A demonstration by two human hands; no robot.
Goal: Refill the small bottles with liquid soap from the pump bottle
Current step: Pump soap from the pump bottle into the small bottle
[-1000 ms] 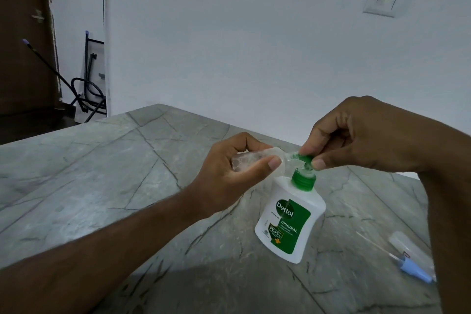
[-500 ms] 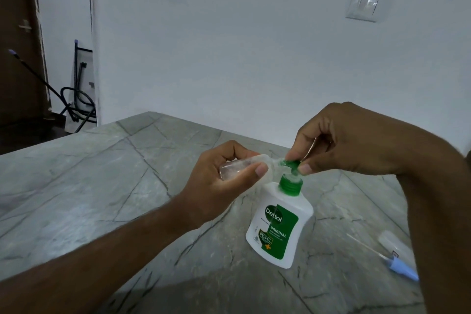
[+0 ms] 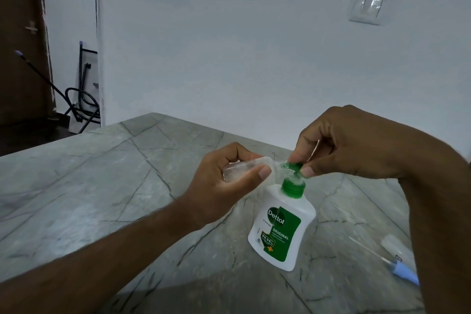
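Note:
A white pump bottle (image 3: 280,227) with a green label and green collar stands on the grey marble table (image 3: 102,199). My right hand (image 3: 351,143) pinches its green pump head (image 3: 294,166) between thumb and fingers. My left hand (image 3: 221,183) grips a small clear bottle (image 3: 244,167), held sideways with its mouth at the pump's spout. Part of the small bottle is hidden by my fingers.
At the table's right edge lie another small clear bottle (image 3: 397,247) and a pale blue spray cap (image 3: 405,273) with a thin tube. A white wall with a switch plate (image 3: 368,7) rises behind the table. Cables lie on the floor at far left.
The view shifted slightly. The green pump head now sits a little higher above the collar. Both hands keep their holds on the small bottle and the pump head.

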